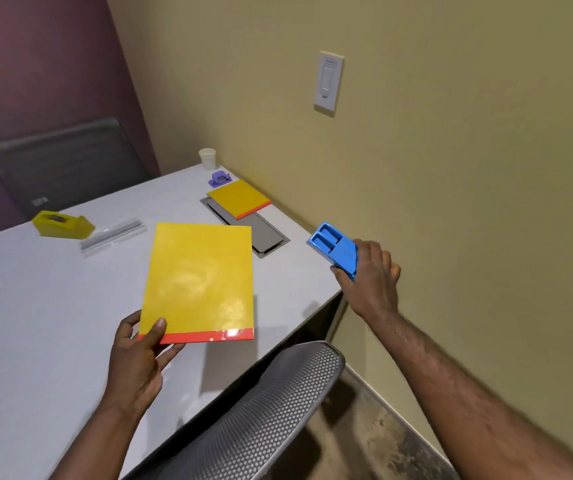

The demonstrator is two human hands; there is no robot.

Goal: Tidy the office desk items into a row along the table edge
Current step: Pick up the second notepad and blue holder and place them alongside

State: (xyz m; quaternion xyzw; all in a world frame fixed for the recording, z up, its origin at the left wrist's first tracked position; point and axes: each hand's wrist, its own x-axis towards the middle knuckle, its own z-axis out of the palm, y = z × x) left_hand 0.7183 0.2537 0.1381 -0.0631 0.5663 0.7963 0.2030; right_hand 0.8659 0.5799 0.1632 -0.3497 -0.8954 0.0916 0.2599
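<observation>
My left hand [136, 355] grips the near corner of a yellow folder with a red edge [198, 282], held just above the white table [35, 323]. My right hand [371, 275] is shut on a blue compartment tray [333, 249], raised over the table's right edge near the wall. A second yellow folder [238, 198] lies flat farther back along that edge. Behind it are a purple hole punch [220, 179] and a white paper cup [207, 158]. A yellow tape dispenser [61, 224] and a clear acrylic holder [113, 236] rest at the left.
A grey cable hatch [264, 230] is set into the tabletop, partly under the far folder. A grey mesh chair [260, 414] stands at the near edge, a dark chair [66, 168] across the table. The beige wall with a light switch [328, 83] runs close on the right.
</observation>
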